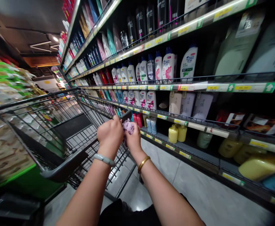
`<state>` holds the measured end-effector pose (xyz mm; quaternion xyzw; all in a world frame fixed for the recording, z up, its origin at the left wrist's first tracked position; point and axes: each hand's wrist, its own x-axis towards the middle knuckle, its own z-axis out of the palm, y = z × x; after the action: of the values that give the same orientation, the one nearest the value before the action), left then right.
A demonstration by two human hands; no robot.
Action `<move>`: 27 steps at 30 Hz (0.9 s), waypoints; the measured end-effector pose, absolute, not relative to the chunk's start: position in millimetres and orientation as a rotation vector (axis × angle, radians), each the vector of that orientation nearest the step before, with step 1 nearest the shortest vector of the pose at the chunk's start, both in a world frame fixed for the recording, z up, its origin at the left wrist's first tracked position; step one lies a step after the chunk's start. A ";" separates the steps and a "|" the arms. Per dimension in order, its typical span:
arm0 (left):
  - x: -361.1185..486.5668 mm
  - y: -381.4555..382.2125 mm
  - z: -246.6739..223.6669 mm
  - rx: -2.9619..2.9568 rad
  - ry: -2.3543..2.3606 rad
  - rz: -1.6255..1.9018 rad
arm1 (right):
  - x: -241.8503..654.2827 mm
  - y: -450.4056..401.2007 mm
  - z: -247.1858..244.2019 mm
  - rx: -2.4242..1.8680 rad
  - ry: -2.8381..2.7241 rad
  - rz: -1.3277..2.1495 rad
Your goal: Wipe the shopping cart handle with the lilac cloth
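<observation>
My left hand (110,135) is closed in a fist over the line of the shopping cart handle (65,168), with a pale bangle (105,160) at the wrist. Close beside it, my right hand (134,139) is closed on a crumpled purple cloth (128,127). The cloth bunches up between the two hands near the handle's right end; whether my left fingers also touch it is hidden. A gold bangle (143,164) circles my right wrist. The wire shopping cart (90,108) stands ahead and to the left, its basket visible through the bars.
Shelves with a price rail (189,87) run along the right, holding white shampoo bottles (168,67), boxes (175,102) and yellow bottles (173,133). Stacked packages (9,138) stand left of the cart. Grey tiled floor (161,171) lies between cart and shelves.
</observation>
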<state>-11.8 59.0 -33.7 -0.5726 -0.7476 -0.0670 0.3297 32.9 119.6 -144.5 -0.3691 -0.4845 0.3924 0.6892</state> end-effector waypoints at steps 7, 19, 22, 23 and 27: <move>-13.6 56.7 -33.9 -1.528 -1.924 -0.212 | 38.5 125.1 -152.6 -0.970 -0.969 1.000; -13.1 37.7 -7.8 -1.698 -1.979 -0.019 | 56.4 126.8 -165.5 -1.090 -1.223 0.826; -15.3 10.2 -0.5 -1.619 -2.097 0.006 | 57.3 117.3 -155.8 -1.001 -1.236 0.807; -16.2 1.7 -0.8 -1.597 -2.143 -0.015 | 56.5 111.5 -149.7 -0.925 -1.261 0.774; -20.4 -16.0 -16.9 -1.493 -2.181 -0.192 | 51.3 94.1 -135.5 -0.611 -1.447 0.616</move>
<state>-20.4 -16.0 -16.9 -0.5465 -0.7982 -0.0703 0.2435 51.3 94.1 -135.5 -0.2705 -0.6408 0.2726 0.6647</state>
